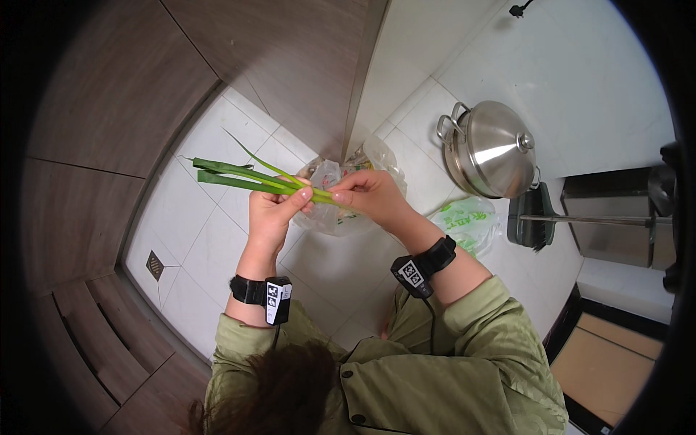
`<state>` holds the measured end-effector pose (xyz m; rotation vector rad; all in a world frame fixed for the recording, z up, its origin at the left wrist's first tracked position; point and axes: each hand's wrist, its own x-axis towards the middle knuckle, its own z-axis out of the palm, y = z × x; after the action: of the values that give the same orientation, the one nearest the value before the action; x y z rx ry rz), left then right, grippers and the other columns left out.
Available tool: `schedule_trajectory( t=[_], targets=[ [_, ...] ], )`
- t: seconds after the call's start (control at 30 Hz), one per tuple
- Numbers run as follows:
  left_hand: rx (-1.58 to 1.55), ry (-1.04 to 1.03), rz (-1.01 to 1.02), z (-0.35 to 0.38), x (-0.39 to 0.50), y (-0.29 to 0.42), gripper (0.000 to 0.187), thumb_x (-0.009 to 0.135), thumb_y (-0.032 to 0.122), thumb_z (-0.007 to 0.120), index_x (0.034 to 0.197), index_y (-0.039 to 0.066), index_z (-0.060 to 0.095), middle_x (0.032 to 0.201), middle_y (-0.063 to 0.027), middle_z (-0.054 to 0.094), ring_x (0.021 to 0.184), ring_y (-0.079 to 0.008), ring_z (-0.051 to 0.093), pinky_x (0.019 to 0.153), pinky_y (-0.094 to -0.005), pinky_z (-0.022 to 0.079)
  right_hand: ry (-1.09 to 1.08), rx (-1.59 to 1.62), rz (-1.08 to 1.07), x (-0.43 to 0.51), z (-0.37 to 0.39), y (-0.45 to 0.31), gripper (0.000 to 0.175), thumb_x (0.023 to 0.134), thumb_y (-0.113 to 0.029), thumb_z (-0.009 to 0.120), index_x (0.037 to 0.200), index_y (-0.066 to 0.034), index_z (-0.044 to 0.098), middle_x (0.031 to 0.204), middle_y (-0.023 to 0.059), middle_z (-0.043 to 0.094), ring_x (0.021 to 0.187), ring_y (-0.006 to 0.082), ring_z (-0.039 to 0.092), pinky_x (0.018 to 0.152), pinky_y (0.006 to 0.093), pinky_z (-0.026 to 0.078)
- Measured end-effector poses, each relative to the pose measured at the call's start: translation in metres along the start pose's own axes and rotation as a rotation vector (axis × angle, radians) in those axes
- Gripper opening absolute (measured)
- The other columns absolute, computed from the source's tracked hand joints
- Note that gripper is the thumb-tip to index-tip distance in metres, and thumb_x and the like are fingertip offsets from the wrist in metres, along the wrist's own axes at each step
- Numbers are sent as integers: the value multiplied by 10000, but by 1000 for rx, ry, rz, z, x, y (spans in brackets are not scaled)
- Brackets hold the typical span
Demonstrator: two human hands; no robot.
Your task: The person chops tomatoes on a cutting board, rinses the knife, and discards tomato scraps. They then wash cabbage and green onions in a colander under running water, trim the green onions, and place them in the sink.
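A green onion point(239, 172) with long green leaves lies across both hands, its leaf ends pointing left. My left hand point(281, 204) grips it around the middle, thumb on top. Fingers of my right hand point(367, 194) pinch its paler end, close beside the left hand. Below and behind the hands, a clear plastic bag point(348, 222) stands open on the tiled floor, with scraps inside that I cannot tell apart. The right hand hides the tip of the onion's pale end.
Steel pots with a domed lid point(497, 147) stand by the wall at the right. Near them lie a plastic bag with green print point(467, 220) and a dustpan with a brush point(530, 217). Wood-patterned cabinets point(103, 109) line the left; a floor drain point(155, 265) is set in the tiles.
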<state>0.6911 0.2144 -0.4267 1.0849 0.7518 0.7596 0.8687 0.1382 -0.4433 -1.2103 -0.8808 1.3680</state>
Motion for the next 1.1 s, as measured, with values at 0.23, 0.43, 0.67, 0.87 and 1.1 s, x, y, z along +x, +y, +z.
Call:
schedule_trajectory(
  t=[0.23,0.43,0.67,0.87,1.1],
  targets=[
    [70,51,8,-4,0,1,116,816,85,652,859,-13,607,745,-54,596,619,-109,537,587,-231,440,101,-127,21,2,-5,-1,101,809,-100,674,809,-10,631,754,12,628,697,61,560,621,210,462],
    [-6,153,62,-16,4,5,101,833,71,626,876,-16,597,762,-55,585,612,-110,525,569,-229,431,229,-556,30,2,-23,6,124,782,-111,676,763,-18,596,711,66,616,654,145,573,604,269,463],
    [-58,238,136,-28,3,14,97,829,72,638,856,-16,606,741,-54,588,605,-112,530,565,-228,435,318,-1030,94,2,-49,36,150,733,-147,677,741,-32,581,725,161,607,730,339,589,636,410,466],
    [-112,211,99,-29,3,13,90,834,67,628,863,-14,602,746,-54,586,611,-108,533,571,-226,435,357,-1053,24,3,-54,48,114,726,-105,660,732,-38,568,692,139,601,661,315,584,601,368,464],
    [-6,73,4,-21,3,7,98,836,67,614,895,-10,598,778,-51,590,626,-108,541,586,-228,445,260,-568,-24,3,-25,12,135,836,-154,614,920,-49,626,697,49,614,649,143,576,602,284,460]
  ],
)
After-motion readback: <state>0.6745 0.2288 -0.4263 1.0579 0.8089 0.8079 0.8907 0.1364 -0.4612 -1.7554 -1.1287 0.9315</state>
